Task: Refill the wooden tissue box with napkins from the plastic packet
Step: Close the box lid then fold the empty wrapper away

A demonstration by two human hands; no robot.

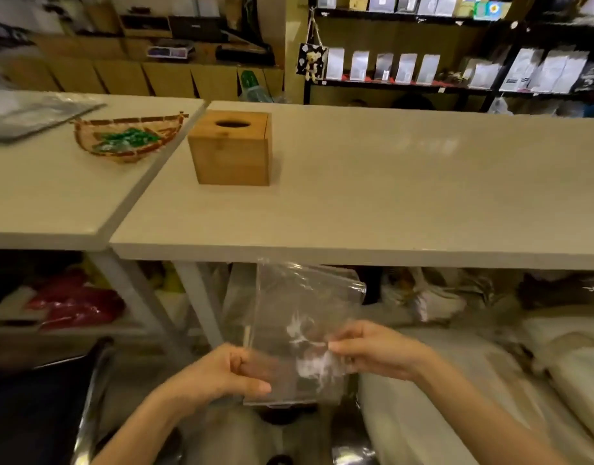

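A cube-shaped wooden tissue box [233,151] with an oval slot in its lid stands on the white table [406,203], near the table's left end. Below the table's front edge I hold a clear plastic packet [302,317] upright between both hands; it looks see-through and I cannot tell if napkins are inside. My left hand [228,372] pinches its lower left side. My right hand [372,350] pinches its right side at about the same height. No napkins show in the box's slot.
A second white table [54,193] adjoins on the left, carrying a woven basket [124,137] of green items and a grey flat sheet [37,114]. Shelves of packaged goods [423,65] line the back. Bags and sacks [490,364] lie under and before the tables.
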